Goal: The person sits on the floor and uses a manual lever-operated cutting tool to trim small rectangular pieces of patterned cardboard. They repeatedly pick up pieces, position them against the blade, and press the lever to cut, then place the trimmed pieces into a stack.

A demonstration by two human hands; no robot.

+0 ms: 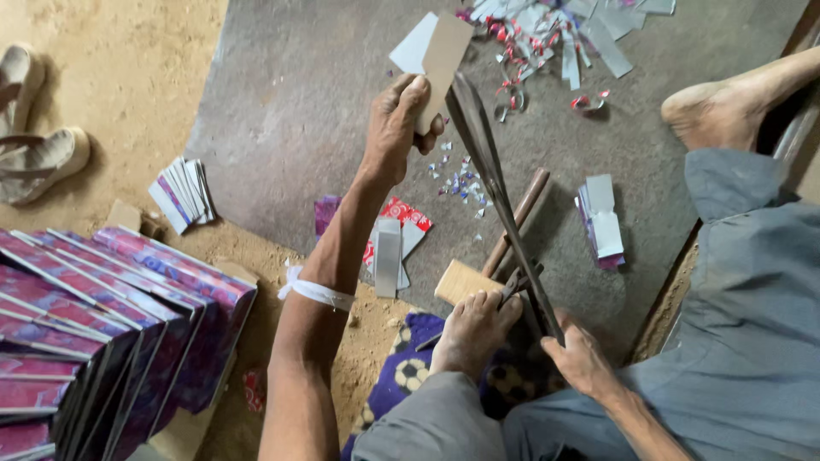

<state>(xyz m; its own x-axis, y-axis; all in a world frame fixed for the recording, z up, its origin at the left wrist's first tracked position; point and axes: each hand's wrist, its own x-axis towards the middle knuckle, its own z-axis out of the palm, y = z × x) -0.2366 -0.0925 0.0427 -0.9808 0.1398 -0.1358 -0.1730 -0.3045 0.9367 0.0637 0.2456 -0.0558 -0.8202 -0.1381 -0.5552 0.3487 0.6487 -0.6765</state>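
The cardboard strip point(442, 64) stood far out over the grey slab point(282, 119), its long axis running away, just left of the long shears point(495, 188). The left hand point(395, 128) pinched it; the right hand point(582, 358) gripped the shears' near handle. Trimmings point(547, 43) lay beyond, a foot point(474, 329) pinning the lower handle.

A pair of worn sandals point(34, 128) is seen at the far left on the sandy ground point(128, 51), and a small fanned bundle of cut strips point(182, 192) is laid near the edge of the grey floor slab point(299, 94). Tall stacks of pink and purple printed sheets point(102, 324) are ranged at lower left. Curled red and silver offcuts point(547, 43) are scattered at the top, a short pile of silver-faced pieces point(601, 220) lies to the right, and a patterned cloth with ball motifs point(406, 371) is spread below.
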